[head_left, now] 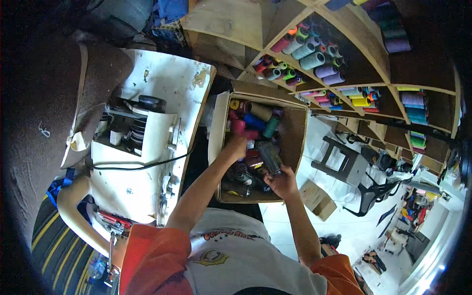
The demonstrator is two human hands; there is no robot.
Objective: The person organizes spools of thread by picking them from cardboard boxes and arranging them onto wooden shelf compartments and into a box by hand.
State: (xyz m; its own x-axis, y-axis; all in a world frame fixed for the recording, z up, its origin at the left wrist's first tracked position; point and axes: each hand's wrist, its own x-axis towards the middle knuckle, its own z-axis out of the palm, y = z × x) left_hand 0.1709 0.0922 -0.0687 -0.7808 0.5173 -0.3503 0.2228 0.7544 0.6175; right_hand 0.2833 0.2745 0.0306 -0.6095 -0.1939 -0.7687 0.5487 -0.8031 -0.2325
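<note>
An open cardboard box [296, 147] in front of me holds several thread spools. My right hand [281, 183] is closed around the near end of a dark grey thread spool [270, 156], tilted above the others at the box's right side. Inside the left part of the box, my left hand [237, 146] is curled among the spools, its fingertips hidden. Right beyond it is a pink spool [238, 127]. A blue spool [255, 122], a green spool [271, 127] and a tan spool [260, 111] lie farther back. Black spools [242, 175] sit nearer my body.
A white sewing machine [130, 184] on a white table [169, 73] stands to the left. Wooden shelves [339, 44] with coloured spools rise at the back right. A dark stool [339, 161] and a small cardboard box [317, 199] stand on the tiled floor.
</note>
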